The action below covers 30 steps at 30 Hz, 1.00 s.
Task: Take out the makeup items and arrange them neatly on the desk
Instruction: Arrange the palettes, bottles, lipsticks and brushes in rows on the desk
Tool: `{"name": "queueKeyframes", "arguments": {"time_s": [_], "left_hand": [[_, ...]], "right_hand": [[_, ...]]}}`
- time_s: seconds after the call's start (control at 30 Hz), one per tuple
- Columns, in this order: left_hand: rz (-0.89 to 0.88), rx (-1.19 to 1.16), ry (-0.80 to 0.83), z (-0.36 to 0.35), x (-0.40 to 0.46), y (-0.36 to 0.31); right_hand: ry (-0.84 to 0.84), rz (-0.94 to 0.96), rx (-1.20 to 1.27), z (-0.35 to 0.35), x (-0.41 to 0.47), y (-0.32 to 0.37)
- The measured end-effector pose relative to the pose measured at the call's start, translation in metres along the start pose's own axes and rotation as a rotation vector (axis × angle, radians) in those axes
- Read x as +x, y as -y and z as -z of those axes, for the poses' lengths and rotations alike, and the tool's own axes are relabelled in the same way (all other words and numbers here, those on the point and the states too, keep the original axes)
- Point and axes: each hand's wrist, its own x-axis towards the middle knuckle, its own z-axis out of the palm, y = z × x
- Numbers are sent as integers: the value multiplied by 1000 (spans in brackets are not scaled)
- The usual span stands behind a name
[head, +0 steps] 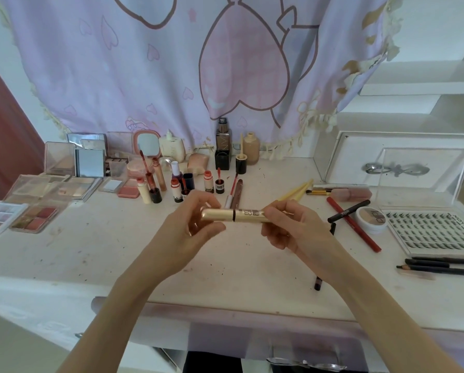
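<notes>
A gold mascara tube (236, 216) lies level in the air above the middle of the white desk (91, 254). My left hand (196, 227) pinches its left end and my right hand (287, 224) grips its right end; a thin dark gap shows between the tube's two parts. Behind it stand small lip tint bottles (177, 184) and foundation bottles (223, 146). Open eyeshadow palettes (34, 208) lie at the left. Pencils (352, 222), a round compact (372, 218) and a lash tray (435, 230) lie at the right.
A clear acrylic box (419, 170) stands at the back right. A lilac cloth with a pink heart (241, 63) hangs behind the desk. Dark pencils (440, 267) lie near the right edge. A short dark pencil (317, 283) lies near the front edge.
</notes>
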Motion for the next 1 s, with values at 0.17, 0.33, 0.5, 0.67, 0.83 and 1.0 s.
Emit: {"name": "queueKeyframes", "arguments": {"time_s": [0.17,0.33,0.5,0.67,0.83,1.0], "left_hand": [[116,45,-194,4,4,-4],[45,-22,-38,7,0,-3],[116,82,-117,6,3,-1],[140,-76,-54,7,2,-3],[91,-124,-87,12,3,-3],[132,-97,-208,10,6,-11]], "right_hand": [[32,20,-164,0,0,-4],[27,-28,-30,0,2,-5],[54,-9,-100,1,2,-5],[24,-1,-123,-2,4,-9],[121,25,-253,-3,1,-2],[235,112,-610,-17,0,4]]}}
